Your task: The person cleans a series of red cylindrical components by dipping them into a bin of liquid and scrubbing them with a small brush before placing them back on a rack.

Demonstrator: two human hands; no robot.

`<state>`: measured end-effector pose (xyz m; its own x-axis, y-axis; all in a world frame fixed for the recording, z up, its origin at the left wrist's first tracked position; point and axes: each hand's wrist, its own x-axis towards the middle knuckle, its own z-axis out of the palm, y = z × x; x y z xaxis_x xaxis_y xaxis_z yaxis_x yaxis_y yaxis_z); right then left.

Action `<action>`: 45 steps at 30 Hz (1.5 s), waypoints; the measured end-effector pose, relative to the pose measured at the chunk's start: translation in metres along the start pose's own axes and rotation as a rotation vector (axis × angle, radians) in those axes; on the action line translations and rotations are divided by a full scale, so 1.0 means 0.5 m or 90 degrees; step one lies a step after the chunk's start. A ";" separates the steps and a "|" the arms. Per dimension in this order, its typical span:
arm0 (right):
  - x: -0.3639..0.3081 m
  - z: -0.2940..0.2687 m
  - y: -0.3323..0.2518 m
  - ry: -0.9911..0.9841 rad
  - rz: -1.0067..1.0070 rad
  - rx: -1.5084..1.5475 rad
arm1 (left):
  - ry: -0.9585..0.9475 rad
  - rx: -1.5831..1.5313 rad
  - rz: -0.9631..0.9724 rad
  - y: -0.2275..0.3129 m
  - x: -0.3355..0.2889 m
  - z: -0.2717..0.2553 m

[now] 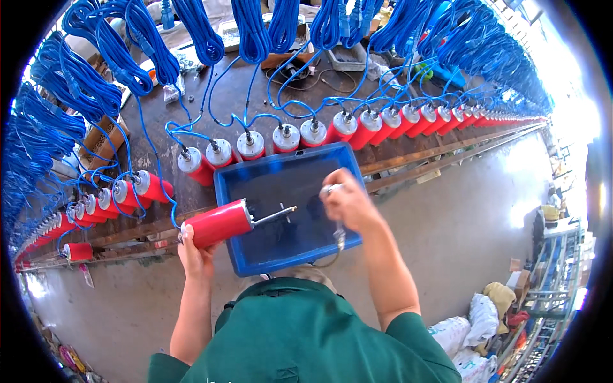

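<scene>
In my left hand (195,252) is a red motor-like cylinder (220,225), gripped round its left end. It is tilted over the left part of a blue plastic tub (237,255). From its right end juts a thin metal rod (274,215) with a small crosspiece, and a blue cable is on its left end. My right hand (348,201), over the tub's right side, is closed round a silvery hose fitting (340,237); a thin hose curves down from it. Part of the fitting is hidden by my fingers and slightly blurred. The rod's tip is apart from my right hand.
A long row of red cylinders with grey caps (286,137) lies along the bench edge, wired to hanging blue cable coils (253,32). One red cylinder (79,252) sits at the left. Metal bars (447,153) run along the bench. White sacks (482,319) stand at the lower right.
</scene>
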<state>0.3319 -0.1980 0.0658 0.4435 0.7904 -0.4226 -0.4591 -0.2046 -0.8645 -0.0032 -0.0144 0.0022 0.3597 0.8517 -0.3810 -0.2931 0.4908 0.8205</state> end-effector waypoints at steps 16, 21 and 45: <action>0.012 -0.536 -0.035 0.311 -0.034 0.022 | 0.057 0.138 0.003 -0.166 0.045 0.253; 0.017 -0.518 -0.188 0.331 -0.259 0.004 | 0.036 0.074 -0.141 -0.242 0.099 0.219; 0.210 -0.558 0.127 0.385 -0.070 -0.966 | -0.194 0.915 0.290 -0.201 -0.094 0.219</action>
<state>0.5641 -0.2890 -0.1093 0.8077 0.5857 -0.0678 0.5638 -0.8009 -0.2016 0.1066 -0.1237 -0.0155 0.6940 0.7189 -0.0391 0.5848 -0.5312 0.6131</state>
